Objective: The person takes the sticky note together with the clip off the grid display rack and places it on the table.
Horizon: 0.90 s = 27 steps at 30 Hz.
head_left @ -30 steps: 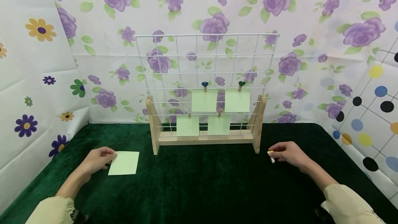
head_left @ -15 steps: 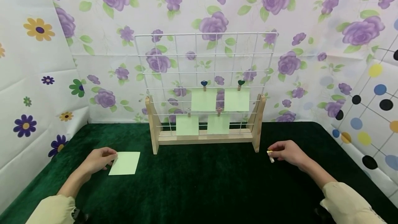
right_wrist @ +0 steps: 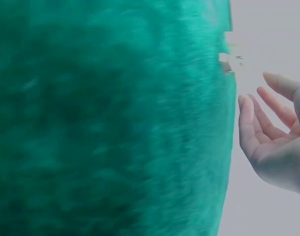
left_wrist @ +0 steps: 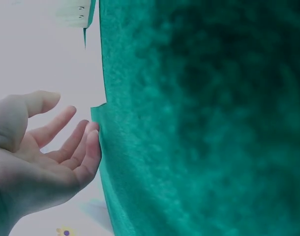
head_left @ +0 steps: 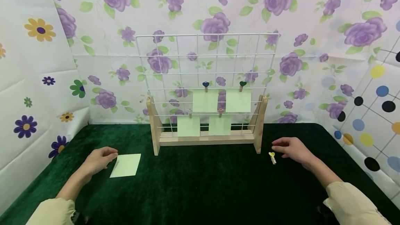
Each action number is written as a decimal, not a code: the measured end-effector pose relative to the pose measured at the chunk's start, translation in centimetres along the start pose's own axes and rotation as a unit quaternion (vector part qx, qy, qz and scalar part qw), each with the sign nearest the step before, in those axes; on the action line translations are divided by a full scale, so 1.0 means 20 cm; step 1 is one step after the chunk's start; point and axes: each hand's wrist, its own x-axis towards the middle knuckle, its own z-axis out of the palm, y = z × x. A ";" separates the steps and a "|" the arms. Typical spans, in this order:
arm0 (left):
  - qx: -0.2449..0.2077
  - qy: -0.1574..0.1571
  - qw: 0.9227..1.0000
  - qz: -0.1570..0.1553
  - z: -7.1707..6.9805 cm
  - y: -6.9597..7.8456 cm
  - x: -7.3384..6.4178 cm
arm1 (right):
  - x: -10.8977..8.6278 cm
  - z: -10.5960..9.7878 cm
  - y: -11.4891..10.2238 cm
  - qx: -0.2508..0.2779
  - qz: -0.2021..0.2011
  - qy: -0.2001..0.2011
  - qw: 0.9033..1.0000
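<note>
A square pale green paper note (head_left: 125,165) lies on the dark green cloth at the left. My left hand (head_left: 98,159) hovers at the note's upper left corner; in the left wrist view the thumb and fingers of that hand (left_wrist: 56,147) are apart with nothing between them. On the right side, a small clothespin with a yellow heart (head_left: 273,158) lies on the cloth. Just above and to the right of it is my right hand (head_left: 292,150), its fingers loosely bent. The right wrist view shows a gap between thumb and fingers (right_wrist: 249,125), holding nothing.
A white wire grid rack (head_left: 207,55) on a wooden stand (head_left: 206,141) stands at the back middle. Several green notes (head_left: 205,101) hang from it by heart clothespins (head_left: 243,85). Floral sheeting (head_left: 118,79) rises behind the green-clothed table (head_left: 200,183).
My right hand has let go of the yellow-heart clothespin and drawn slightly up and right. The left fingers have come off the note's corner, and the note lies a touch lower.
</note>
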 end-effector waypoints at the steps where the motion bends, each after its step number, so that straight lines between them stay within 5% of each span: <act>1: 0.002 0.002 1.000 0.004 0.00 0.01 0.00 | 0.00 -0.01 -0.01 0.001 -0.004 0.007 1.000; 14: 0.023 0.028 0.996 0.077 0.04 0.23 -0.07 | -0.03 -0.04 -0.18 0.027 -0.060 0.068 0.996; 20: -0.004 0.030 0.993 0.115 0.09 0.40 -0.09 | -0.02 -0.02 -0.32 0.022 -0.083 0.070 0.994; 27: -0.073 0.029 0.989 0.124 0.16 0.60 -0.10 | 0.01 0.00 -0.50 0.051 -0.124 0.062 0.989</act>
